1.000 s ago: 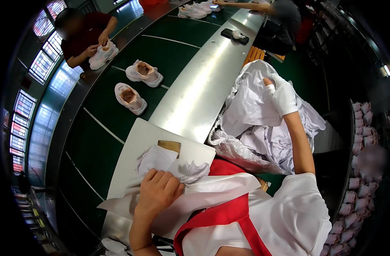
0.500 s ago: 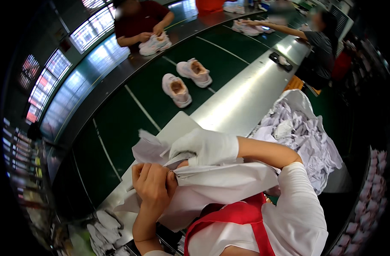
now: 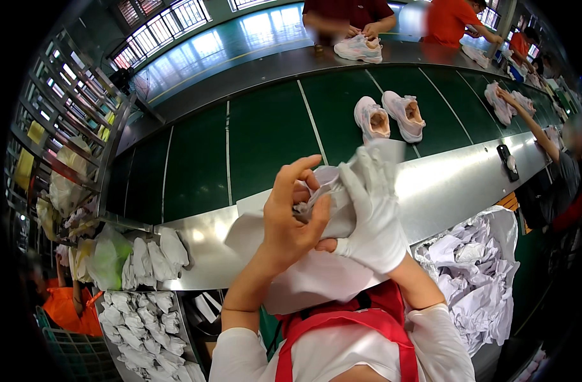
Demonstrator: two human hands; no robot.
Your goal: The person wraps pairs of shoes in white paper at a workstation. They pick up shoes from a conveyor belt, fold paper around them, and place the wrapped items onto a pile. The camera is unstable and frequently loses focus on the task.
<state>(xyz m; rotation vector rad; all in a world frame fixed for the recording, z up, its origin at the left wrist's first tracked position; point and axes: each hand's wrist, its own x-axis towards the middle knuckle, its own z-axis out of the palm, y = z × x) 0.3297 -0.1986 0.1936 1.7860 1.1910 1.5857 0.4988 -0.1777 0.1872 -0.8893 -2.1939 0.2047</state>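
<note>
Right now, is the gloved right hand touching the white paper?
Touching: the head view shows the right hand closed around the crumpled white paper, its fingers pressed against it.

A single view, from a wide fisheye camera worn on the person's head, looks steeply down and forward over the chest. It sits very close to the bare left hand (image 3: 291,219) and the white-gloved right hand (image 3: 370,216), which fill the middle. Beyond them the shiny steel worktop (image 3: 456,178) runs across, then the dark green conveyor belt (image 3: 265,127), with other workers at its far edge. Straight edges bow toward the rim.
</note>
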